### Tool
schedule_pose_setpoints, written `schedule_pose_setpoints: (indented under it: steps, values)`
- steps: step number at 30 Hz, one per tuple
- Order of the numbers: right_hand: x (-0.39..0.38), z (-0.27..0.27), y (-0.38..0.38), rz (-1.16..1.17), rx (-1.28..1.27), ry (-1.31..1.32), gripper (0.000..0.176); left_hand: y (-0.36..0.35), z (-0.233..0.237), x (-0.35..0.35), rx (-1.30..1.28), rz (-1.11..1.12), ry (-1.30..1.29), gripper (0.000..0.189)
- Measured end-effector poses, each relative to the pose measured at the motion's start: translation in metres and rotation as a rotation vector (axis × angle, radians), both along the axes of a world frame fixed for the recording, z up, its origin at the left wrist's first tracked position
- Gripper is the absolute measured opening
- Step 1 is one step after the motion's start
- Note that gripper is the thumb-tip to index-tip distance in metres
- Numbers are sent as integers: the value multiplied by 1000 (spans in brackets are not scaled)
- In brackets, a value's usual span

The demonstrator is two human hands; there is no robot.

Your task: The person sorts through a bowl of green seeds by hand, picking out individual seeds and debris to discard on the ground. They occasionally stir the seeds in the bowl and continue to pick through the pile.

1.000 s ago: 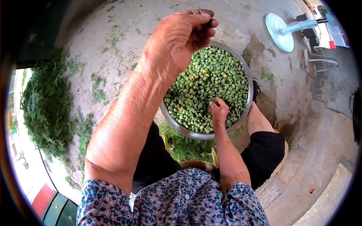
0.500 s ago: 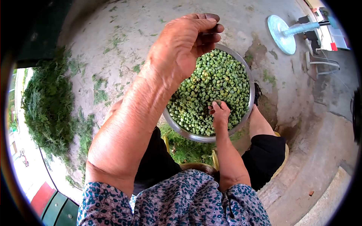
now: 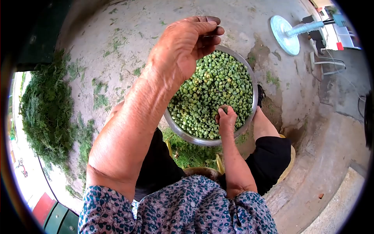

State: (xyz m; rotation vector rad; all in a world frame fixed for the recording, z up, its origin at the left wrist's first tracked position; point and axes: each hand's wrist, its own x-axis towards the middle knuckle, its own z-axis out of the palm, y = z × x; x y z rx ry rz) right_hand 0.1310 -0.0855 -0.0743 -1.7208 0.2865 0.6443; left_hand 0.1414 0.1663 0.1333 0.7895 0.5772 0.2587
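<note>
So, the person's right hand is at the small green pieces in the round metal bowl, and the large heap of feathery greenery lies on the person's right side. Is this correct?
Not quite: the large heap of feathery greenery lies on the person's left side, as the head view shows. The right hand is indeed at the small green pieces in the round metal bowl.

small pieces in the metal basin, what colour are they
Small pieces: mostly green, some yellowish; head view.

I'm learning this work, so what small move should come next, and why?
Perhaps lower the left hand toward the bowl: it hangs high, nearer the camera, while the right hand is down at the green pieces.
</note>
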Motion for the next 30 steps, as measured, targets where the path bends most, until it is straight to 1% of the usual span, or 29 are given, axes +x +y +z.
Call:
schedule_pose_setpoints:
  steps: [2, 5, 8, 11, 14, 21, 24, 27, 30]
  values:
    - [-1, 0, -1, -14, -59, 0, 4, 1, -1, 0, -3, 1, -3, 19]
    - [-3, 2, -1, -102, 12, -7, 6, 2, -1, 0, -12, 9, -5, 18]
    - [-3, 4, -7, -117, -9, -37, 8, 2, 0, 0, -17, 15, -11, 17]
    - [-2, -10, -23, -43, -40, -16, 9, 3, 0, -1, -26, 12, -17, 16]
    - [-4, -8, -24, -21, -90, -9, 10, 3, -2, 0, -34, 13, -32, 16]
    - [-10, -17, -27, -104, -17, -6, 9, 2, -4, 3, -43, 35, -35, 13]
    - [-10, -22, -36, -84, -52, -20, 11, 1, -7, 5, -44, 26, -53, 13]
    - [-7, -35, -56, -9, -30, -57, 11, 0, -4, 6, -54, 24, -34, 13]
    - [0, -30, -61, -124, -24, -13, 12, -4, 7, 7, -104, 29, 88, 12]
